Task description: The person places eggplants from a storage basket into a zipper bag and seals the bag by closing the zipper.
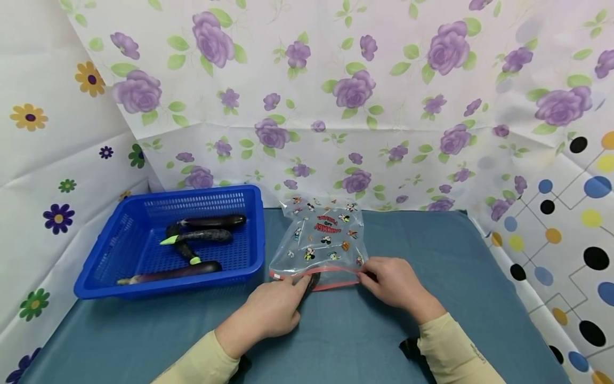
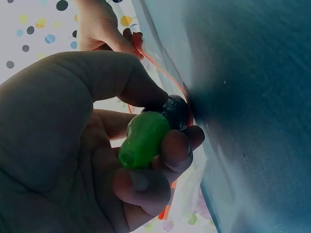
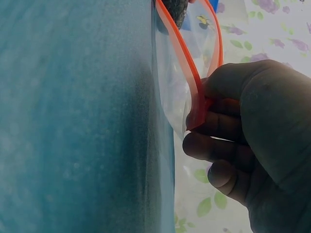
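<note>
My left hand [image 1: 275,306] grips a dark eggplant [image 2: 176,111] near its green stem end [image 2: 146,138]. The eggplant's far end enters the mouth of a clear zip bag [image 1: 307,240] printed with cartoon figures. At the bag's right corner, my right hand [image 1: 394,280] pinches the red-orange zip edge [image 3: 194,92] between thumb and finger. The mouth gapes, its two red strips standing apart in the right wrist view. The bag lies flat on the table, its closed end toward the back wall. Most of the held eggplant is hidden by my left hand in the head view.
A blue plastic basket [image 1: 259,234] stands to the left of the bag, with several eggplants [image 1: 203,236] lying in it. Blue-green cloth [image 1: 431,240] covers the table. Flowered sheeting [image 1: 312,106] hangs at the back, and a dotted sheet [image 1: 566,234] hangs at the right.
</note>
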Motion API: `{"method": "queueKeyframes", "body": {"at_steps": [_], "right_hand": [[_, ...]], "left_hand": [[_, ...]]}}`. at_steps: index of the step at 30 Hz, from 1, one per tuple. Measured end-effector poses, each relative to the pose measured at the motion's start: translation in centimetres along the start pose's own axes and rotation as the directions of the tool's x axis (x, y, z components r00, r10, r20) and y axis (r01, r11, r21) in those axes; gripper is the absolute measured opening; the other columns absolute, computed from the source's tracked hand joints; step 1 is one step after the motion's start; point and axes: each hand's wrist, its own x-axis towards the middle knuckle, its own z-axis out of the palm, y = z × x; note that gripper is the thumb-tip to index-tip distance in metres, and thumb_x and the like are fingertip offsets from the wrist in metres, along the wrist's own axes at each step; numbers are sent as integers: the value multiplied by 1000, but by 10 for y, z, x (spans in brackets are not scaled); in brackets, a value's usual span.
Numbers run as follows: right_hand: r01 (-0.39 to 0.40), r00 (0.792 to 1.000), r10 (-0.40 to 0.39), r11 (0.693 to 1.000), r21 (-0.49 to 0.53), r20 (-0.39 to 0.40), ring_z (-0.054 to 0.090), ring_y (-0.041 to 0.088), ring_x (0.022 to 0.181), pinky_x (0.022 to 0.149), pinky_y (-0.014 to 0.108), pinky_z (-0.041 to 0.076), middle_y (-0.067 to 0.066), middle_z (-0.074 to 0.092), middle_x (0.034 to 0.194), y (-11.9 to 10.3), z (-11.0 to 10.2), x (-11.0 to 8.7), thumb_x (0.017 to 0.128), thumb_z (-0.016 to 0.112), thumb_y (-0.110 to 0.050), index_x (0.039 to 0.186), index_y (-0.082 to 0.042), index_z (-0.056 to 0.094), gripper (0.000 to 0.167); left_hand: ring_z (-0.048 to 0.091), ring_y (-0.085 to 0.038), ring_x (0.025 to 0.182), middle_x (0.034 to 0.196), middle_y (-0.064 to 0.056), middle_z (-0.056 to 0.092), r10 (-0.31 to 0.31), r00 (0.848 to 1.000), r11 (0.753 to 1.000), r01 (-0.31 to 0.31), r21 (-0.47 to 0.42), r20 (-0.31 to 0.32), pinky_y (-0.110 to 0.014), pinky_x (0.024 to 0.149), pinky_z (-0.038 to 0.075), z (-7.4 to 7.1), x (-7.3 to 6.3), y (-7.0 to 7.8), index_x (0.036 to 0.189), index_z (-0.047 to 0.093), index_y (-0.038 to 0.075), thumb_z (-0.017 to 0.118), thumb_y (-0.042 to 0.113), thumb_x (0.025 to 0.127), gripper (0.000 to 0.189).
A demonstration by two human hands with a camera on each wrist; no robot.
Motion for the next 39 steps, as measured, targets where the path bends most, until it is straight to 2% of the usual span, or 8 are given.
{"method": "queueKeyframes", "body": {"at_steps": [5, 13, 17, 22, 29, 39], "right_hand": [[-4, 1000, 4, 1000, 7, 8, 50, -3, 63, 59, 27, 47, -14, 66, 79, 1, 1, -1, 99, 85, -20, 90, -23, 78, 12], [7, 1000, -7, 1000, 6, -1, 52, -2, 63, 59, 28, 48, -13, 68, 80, 1, 3, -2, 99, 85, -20, 91, -23, 79, 10], [11, 1000, -11, 1000, 7, -1, 53, -3, 64, 60, 27, 48, -13, 68, 80, 1, 2, -1, 99, 85, -20, 91, -23, 80, 10], [13, 1000, -13, 1000, 8, -3, 52, -3, 63, 59, 27, 48, -13, 68, 79, 1, 1, -1, 99, 86, -20, 91, -23, 80, 10], [15, 1000, -15, 1000, 10, -11, 51, -3, 63, 59, 27, 47, -13, 67, 78, 1, 1, 0, 98, 86, -20, 90, -23, 79, 11], [7, 1000, -7, 1000, 13, 2, 51, -4, 63, 59, 27, 47, -13, 67, 79, 1, 0, 0, 99, 85, -21, 90, -24, 79, 11]], "left_hand": [[77, -31, 109, 148, -18, 68, 1, 1000, 1000, -1, 9, -4, -50, 83, 63, 0, 0, 1, 163, 56, 9, 75, 21, 101, 65], [78, -30, 97, 132, -18, 74, 1, 999, 999, 0, 34, -34, -50, 78, 63, 1, -2, 3, 158, 60, 6, 71, 22, 107, 54], [77, -29, 87, 118, -15, 77, 14, 997, 999, -10, 52, -77, -49, 71, 62, 1, -3, 3, 152, 63, 4, 72, 21, 106, 50], [73, -26, 72, 97, -9, 75, 33, 988, 996, -21, 82, -150, -46, 60, 59, 2, -3, 3, 136, 67, 5, 75, 20, 103, 37], [73, -27, 68, 88, -8, 74, 42, 980, 995, -23, 99, -196, -47, 58, 59, 2, -3, 3, 130, 69, 3, 80, 20, 99, 38], [66, -25, 57, 71, -3, 64, 44, 969, 994, -18, 107, -243, -47, 52, 54, 5, -1, 1, 106, 67, 7, 80, 17, 94, 21]]}}
